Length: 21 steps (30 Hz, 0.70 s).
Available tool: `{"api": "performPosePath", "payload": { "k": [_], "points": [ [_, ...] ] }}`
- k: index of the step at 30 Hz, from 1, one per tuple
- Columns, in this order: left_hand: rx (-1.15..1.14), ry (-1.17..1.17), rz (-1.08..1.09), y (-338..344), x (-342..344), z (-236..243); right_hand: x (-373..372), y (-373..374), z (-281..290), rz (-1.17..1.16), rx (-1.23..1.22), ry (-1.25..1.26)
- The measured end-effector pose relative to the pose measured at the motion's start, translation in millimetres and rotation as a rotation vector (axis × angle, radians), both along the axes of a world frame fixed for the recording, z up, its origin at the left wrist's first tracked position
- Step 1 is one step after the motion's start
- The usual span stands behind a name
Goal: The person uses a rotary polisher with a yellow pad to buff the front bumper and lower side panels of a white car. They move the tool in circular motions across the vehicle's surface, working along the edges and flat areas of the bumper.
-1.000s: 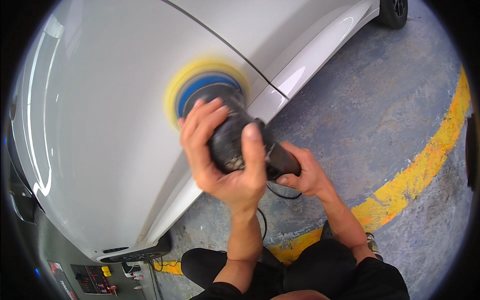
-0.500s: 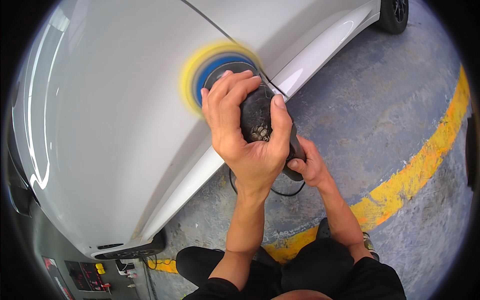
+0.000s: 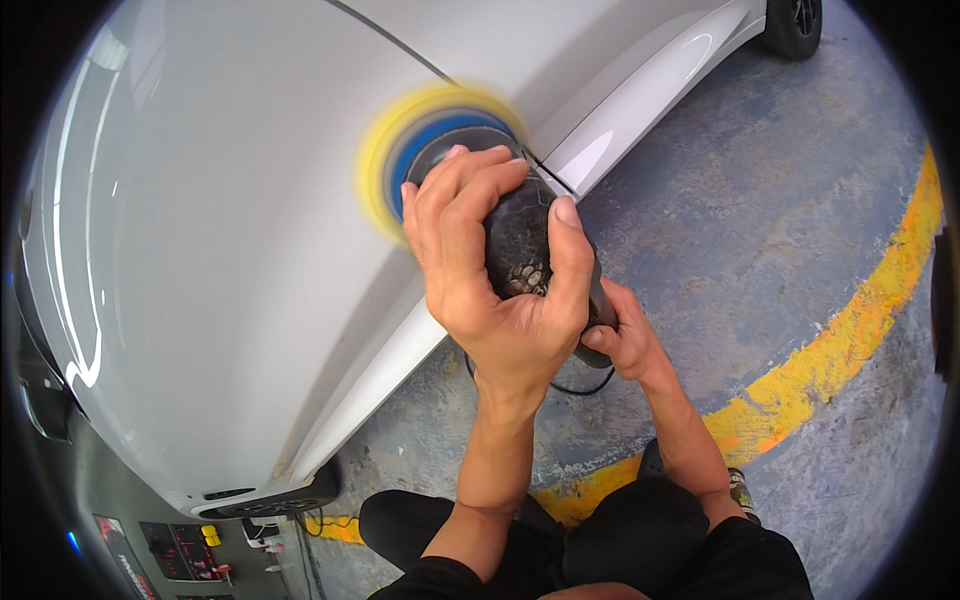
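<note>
A black polisher (image 3: pixel 515 240) rests against the pale car panel (image 3: pixel 250 200). Its pad (image 3: pixel 375 165) is yellow with a blue backing, and its blurred rim shows it spinning. My left hand (image 3: pixel 490 260) wraps over the polisher's head, fingers on the left side and thumb on the right. Behind it, my right hand (image 3: pixel 625 335) grips the polisher's rear handle (image 3: pixel 597 350), which is partly hidden by my left hand and wrist. The pad overlaps a dark panel seam (image 3: pixel 390 40) just above the car's lower sill (image 3: pixel 375 385).
A thin black cord (image 3: pixel 580 392) hangs below the handle. One wheel (image 3: pixel 795 25) shows at the upper right, another (image 3: pixel 290 495) at the lower left. A worn yellow line (image 3: pixel 830 370) curves over the grey floor (image 3: pixel 740 250). Tools hang on a dark board (image 3: pixel 180 552) at the lower left.
The panel seam has slid slightly left in view while the spinning pad keeps nearly the same place. My hands and the polisher's rear have shifted a little right. Both grips are unchanged.
</note>
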State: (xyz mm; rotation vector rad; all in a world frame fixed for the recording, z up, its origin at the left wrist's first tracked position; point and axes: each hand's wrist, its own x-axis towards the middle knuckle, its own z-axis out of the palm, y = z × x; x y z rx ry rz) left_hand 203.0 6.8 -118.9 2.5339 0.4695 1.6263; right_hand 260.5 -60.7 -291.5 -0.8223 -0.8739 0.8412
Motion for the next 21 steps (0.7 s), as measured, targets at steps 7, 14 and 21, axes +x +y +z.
{"api": "performPosePath", "payload": {
  "k": [7, 14, 21],
  "points": [
    [-0.012, 0.003, 0.009, 0, 0, -3, 2, -3, 0, 0.0, 0.003, -0.004],
    [-0.02, 0.012, 0.015, 0, 0, 0, 1, -1, 1, 0.018, 0.016, 0.023],
    [-0.025, -0.093, 0.078, -1, -30, 2, -3, 1, 16, 0.029, -0.005, -0.173]
  ]
}}
